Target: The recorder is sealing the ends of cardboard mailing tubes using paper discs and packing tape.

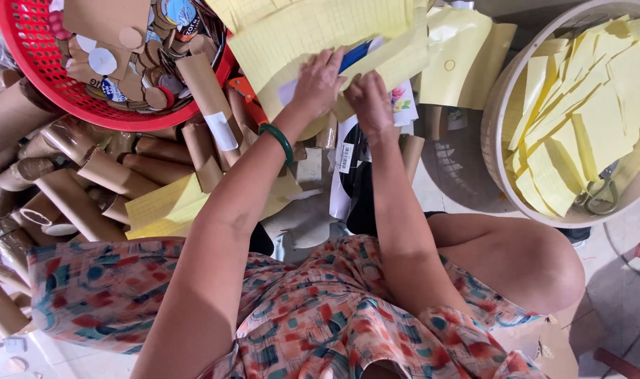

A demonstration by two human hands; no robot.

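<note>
While both hands grip the yellow sheet (313, 31), cardboard tubes (88, 182) lie at the left.
Red basket (32, 67) is upper left; left hand (318, 83) and right hand (370, 104) pinch the sheet close together; beige basket (499, 119) of yellow pieces (586, 112) stands right.

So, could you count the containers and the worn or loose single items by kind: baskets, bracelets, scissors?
Red baskets: 1
Pale round baskets: 1
Green bracelets, on the left wrist: 1
Scissors, lying in the pale basket: 1
Total: 4
</note>
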